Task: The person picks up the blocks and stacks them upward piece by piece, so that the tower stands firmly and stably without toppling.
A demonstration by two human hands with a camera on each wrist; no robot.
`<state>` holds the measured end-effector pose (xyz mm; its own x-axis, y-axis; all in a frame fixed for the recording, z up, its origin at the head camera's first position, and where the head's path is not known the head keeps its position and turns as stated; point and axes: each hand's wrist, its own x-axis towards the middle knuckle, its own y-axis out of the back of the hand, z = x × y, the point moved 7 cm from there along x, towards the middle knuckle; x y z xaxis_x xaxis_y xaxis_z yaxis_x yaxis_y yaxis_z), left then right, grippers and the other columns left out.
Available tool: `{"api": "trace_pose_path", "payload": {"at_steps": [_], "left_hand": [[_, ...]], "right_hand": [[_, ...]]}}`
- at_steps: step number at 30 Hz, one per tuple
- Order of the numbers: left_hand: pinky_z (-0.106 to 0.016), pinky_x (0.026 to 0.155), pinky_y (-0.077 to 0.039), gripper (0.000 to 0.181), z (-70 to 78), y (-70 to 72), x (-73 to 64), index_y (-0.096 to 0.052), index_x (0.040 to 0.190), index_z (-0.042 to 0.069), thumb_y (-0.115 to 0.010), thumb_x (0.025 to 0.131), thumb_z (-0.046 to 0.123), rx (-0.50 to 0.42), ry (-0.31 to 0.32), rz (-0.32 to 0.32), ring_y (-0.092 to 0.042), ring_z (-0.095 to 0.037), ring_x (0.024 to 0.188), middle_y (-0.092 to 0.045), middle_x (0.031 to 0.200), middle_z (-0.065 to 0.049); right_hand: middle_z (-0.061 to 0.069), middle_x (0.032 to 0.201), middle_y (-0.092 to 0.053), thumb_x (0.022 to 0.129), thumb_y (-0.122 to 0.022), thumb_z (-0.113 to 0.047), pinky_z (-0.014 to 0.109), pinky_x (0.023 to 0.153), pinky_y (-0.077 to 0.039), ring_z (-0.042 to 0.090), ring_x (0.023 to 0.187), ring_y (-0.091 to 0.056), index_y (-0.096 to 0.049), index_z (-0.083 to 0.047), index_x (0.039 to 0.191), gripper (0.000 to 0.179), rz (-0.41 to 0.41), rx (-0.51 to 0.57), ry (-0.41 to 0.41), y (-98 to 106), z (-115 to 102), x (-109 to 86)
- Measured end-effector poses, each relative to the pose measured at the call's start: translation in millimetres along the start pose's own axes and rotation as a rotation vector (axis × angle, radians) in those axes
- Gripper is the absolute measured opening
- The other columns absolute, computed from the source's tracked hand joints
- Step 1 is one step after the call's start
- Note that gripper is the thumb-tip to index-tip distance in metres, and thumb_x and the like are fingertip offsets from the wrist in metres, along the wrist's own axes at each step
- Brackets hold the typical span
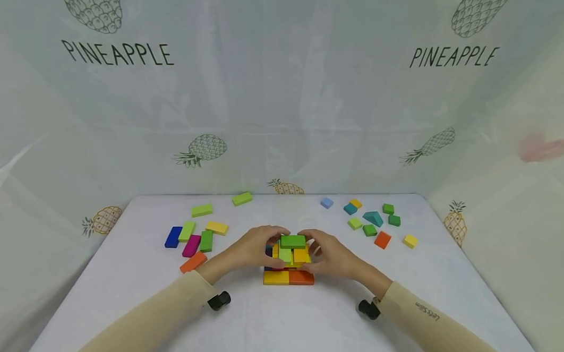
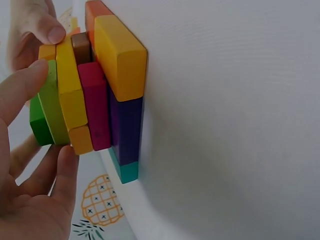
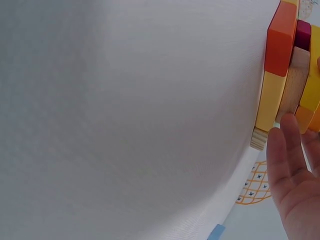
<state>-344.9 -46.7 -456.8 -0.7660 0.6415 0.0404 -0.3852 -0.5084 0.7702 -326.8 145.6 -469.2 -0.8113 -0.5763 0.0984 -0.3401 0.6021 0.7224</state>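
A layered stack of coloured wooden blocks (image 1: 300, 257) stands mid-table between both hands. A green block (image 1: 292, 242) lies on top; a yellow block (image 1: 275, 278) and a red-orange block (image 1: 301, 278) form the front of the base. My left hand (image 1: 259, 246) grips the upper layers from the left. Its thumb touches a light green block (image 2: 52, 100), with the fingers round the far side. From the right, my right hand (image 1: 334, 255) holds the stack, its thumb at a yellow block (image 2: 70, 95) and fingertips by a plain wood block (image 3: 292, 87).
Loose blocks lie to the left, among them a blue block (image 1: 173, 237), a magenta block (image 1: 191, 246) and an orange block (image 1: 193, 262). Smaller pieces are scattered at right, including a teal triangular block (image 1: 373, 218) and a red-orange block (image 1: 382, 240). A pineapple-print cloth (image 1: 279, 117) hangs behind.
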Motion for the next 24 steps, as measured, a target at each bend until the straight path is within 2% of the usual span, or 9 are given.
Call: {"api": "trace_pose_path", "payload": {"at_steps": [7,24], "left_hand": [[-0.040,0.107,-0.054,0.069,1.9,-0.8,-2.8,-0.059,0.147,0.021,-0.089,0.088,0.040,0.017,0.000,0.024,-0.061,-0.015,0.120,-0.064,0.140,0.002],[-0.045,0.110,-0.050,0.071,1.5,-3.6,-1.2,-0.058,0.148,0.020,-0.089,0.087,0.042,0.008,-0.004,0.025,-0.060,-0.016,0.120,-0.067,0.133,0.003]], "right_hand": [[-0.004,0.139,-0.061,0.089,-0.088,-0.024,0.034,0.094,-0.061,0.015,0.108,-0.063,-0.050,-0.015,0.153,0.074,-0.003,0.002,-0.026,-0.7,2.5,1.0],[0.000,0.138,-0.062,0.090,-0.088,-0.025,0.039,0.093,-0.061,0.020,0.108,-0.064,-0.050,-0.013,0.153,0.074,0.007,0.004,-0.012,0.5,-1.0,-1.5]]}}
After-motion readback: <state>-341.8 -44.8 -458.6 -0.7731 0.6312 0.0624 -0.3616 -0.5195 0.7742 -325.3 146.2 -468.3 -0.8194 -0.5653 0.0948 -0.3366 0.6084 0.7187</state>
